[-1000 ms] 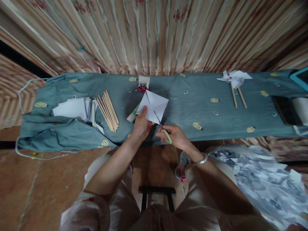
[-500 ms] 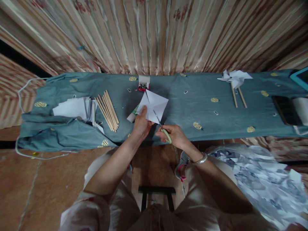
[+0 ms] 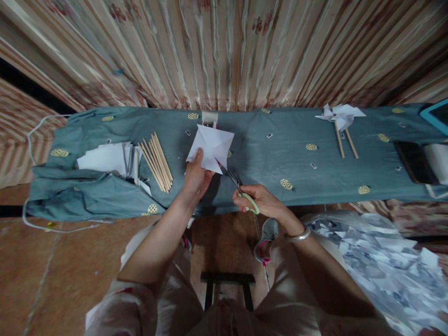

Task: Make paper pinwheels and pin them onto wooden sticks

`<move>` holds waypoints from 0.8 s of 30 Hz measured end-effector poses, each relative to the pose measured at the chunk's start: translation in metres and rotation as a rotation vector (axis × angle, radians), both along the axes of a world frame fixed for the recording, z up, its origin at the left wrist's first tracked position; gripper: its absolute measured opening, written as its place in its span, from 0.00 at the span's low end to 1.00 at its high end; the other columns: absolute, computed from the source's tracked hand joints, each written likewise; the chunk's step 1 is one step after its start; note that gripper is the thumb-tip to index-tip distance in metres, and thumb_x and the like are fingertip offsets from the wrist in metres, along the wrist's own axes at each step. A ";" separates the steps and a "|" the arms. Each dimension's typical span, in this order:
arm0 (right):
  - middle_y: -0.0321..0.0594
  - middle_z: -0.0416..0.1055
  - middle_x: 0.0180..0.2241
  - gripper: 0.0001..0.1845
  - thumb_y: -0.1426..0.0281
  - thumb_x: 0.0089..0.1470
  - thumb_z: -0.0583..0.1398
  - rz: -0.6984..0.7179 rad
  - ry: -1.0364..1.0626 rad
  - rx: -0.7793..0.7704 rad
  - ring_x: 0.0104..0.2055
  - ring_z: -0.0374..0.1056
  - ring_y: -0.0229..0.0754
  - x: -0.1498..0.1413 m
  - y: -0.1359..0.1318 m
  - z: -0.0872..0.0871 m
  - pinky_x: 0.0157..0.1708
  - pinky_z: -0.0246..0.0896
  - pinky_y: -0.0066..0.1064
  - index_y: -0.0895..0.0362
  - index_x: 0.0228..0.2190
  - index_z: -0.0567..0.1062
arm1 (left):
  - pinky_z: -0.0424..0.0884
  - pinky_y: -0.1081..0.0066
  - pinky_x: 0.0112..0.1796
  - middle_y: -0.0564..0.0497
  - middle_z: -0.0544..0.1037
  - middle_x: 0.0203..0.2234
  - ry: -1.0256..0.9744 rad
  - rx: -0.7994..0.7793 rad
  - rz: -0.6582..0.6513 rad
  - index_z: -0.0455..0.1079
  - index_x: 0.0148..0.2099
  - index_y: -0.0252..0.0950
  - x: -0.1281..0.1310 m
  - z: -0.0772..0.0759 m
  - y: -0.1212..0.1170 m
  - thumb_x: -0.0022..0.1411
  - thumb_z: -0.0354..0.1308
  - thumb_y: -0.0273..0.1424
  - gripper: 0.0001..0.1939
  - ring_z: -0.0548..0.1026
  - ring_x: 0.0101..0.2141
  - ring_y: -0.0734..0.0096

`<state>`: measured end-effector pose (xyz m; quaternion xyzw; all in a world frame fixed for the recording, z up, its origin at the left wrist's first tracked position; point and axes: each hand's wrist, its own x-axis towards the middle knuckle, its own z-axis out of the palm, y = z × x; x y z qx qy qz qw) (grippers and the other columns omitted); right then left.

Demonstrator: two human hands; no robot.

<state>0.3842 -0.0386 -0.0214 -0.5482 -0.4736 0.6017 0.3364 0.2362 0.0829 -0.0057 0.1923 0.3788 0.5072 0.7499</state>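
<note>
My left hand [image 3: 197,179] grips a white square sheet of paper [image 3: 211,145], thumb on top and fingers beneath. Slits run inward from the paper's corners. In my right hand [image 3: 261,200] is a pair of scissors [image 3: 249,201] with light green handles. Its blade tips are at the slit in the paper's lower right corner. Behind the paper, a small box of metal pins [image 3: 210,117] is partly hidden. Left of my hands lies a row of thin wooden sticks [image 3: 156,161], beside a stack of white paper [image 3: 103,158].
Two paper pinwheels on sticks [image 3: 340,116] lie on the green cloth [image 3: 245,126] at the right. Farther right are a dark phone [image 3: 415,161] and a blue-edged tablet [image 3: 437,116]. A clear bag of paper pieces [image 3: 381,261] stands at the lower right, below the table edge.
The paper has shifted left and turned in my left hand. The scissors have drawn back from deep in the sheet to its lower right corner, and my right hand has moved slightly right.
</note>
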 end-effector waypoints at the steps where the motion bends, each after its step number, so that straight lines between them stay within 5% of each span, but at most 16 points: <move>1: 0.32 0.69 0.21 0.22 0.50 0.49 0.65 0.005 0.003 -0.002 0.22 0.63 0.31 0.003 -0.001 -0.001 0.22 0.57 0.23 0.58 0.29 0.74 | 0.73 0.68 0.51 0.46 0.81 0.44 0.001 -0.005 -0.001 0.70 0.51 0.34 -0.001 0.001 0.001 0.69 0.52 0.29 0.11 0.78 0.47 0.67; 10: 0.33 0.70 0.20 0.24 0.48 0.46 0.65 -0.139 -0.013 0.035 0.21 0.64 0.32 0.018 0.000 0.000 0.22 0.58 0.24 0.58 0.29 0.75 | 0.74 0.68 0.50 0.44 0.81 0.42 0.035 -0.006 -0.084 0.71 0.50 0.31 0.000 -0.002 -0.005 0.66 0.55 0.28 0.12 0.78 0.46 0.65; 16: 0.35 0.72 0.20 0.26 0.45 0.47 0.63 -0.396 -0.091 0.138 0.22 0.64 0.34 0.021 0.006 -0.002 0.21 0.58 0.26 0.57 0.27 0.74 | 0.73 0.67 0.50 0.43 0.82 0.40 0.074 -0.001 -0.192 0.74 0.42 0.32 0.004 -0.006 -0.011 0.64 0.57 0.27 0.06 0.78 0.47 0.63; 24: 0.34 0.72 0.24 0.25 0.52 0.37 0.70 -0.757 0.078 0.170 0.25 0.66 0.35 0.028 0.018 -0.002 0.27 0.61 0.27 0.56 0.32 0.75 | 0.76 0.67 0.42 0.46 0.82 0.34 0.169 -0.028 -0.348 0.75 0.39 0.33 0.009 -0.012 -0.023 0.63 0.56 0.27 0.07 0.80 0.37 0.64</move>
